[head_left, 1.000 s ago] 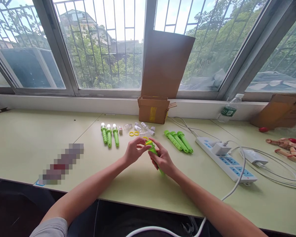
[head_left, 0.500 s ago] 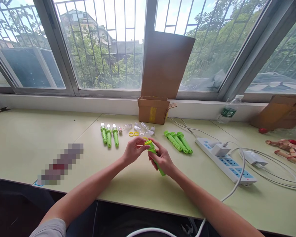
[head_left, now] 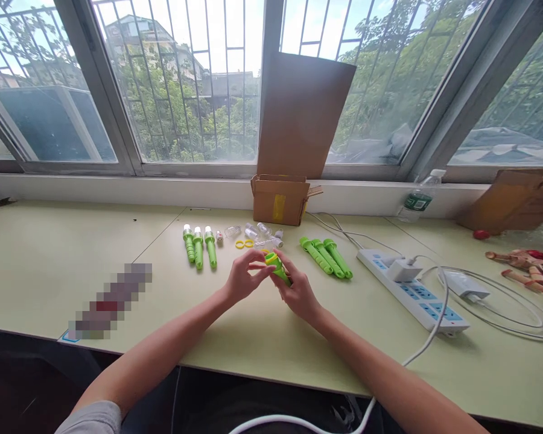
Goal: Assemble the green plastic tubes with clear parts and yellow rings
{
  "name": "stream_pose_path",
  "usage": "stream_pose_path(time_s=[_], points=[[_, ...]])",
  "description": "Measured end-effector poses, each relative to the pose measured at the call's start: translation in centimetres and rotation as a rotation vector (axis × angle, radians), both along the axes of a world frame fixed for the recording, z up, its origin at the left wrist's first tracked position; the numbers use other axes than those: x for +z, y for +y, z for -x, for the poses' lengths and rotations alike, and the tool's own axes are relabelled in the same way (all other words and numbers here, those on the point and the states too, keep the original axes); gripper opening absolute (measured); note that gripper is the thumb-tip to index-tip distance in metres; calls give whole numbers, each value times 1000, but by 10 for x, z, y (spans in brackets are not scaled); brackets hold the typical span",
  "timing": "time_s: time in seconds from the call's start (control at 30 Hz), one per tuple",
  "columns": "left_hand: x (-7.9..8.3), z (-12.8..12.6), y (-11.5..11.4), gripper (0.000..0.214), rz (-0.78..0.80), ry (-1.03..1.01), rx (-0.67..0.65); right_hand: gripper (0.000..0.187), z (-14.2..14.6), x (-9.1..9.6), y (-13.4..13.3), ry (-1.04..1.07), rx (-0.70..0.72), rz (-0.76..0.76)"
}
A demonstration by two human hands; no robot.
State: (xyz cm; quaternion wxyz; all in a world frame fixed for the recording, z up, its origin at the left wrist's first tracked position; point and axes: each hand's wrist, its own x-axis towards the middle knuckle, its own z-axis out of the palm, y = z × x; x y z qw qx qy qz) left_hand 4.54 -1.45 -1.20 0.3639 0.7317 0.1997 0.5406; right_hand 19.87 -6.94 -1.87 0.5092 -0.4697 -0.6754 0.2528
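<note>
My right hand (head_left: 299,292) is wrapped round a green plastic tube (head_left: 280,273), its open, wider end tilted up and toward my left. A yellow ring (head_left: 270,260) sits around that end. My left hand (head_left: 245,274) pinches the ring at the rim, thumb below and forefinger above. Just behind the hands lie two loose yellow rings (head_left: 244,244) and several clear plastic pieces (head_left: 252,231). Three green tubes with clear, white-tipped tops (head_left: 199,247) lie to the left. To the right rest three more green tubes (head_left: 326,258) with no such tops.
A small cardboard box (head_left: 278,202) stands by the window ledge. A white power strip (head_left: 414,295) with a plug and looping cables lies on the right. Farther right are wooden pieces with red parts (head_left: 525,268). A plastic bottle (head_left: 419,199) leans at the back.
The green tube has turned in my hands, so its open end now faces more toward me and its lower end is hidden behind my right hand. My left fingers stay at the rim.
</note>
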Motion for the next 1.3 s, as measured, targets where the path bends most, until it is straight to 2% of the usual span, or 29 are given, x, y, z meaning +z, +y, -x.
stream_pose_path(time_s=[0.27, 0.73, 0.9, 1.17, 1.3], points=[[-1, 1, 0, 21, 22, 30, -26, 67, 2, 3, -2, 261, 137, 189], [2, 1, -1, 21, 86, 32, -42, 72, 3, 17, -7, 426, 258, 359], [2, 2, -1, 19, 48, 7, -23, 71, 2, 13, -3, 349, 247, 296], [-2, 1, 1, 16, -24, -17, 68, 62, 1, 5, 0, 116, 78, 80], [-2, -1, -1, 17, -30, -17, 90, 57, 2, 3, -1, 102, 52, 56]])
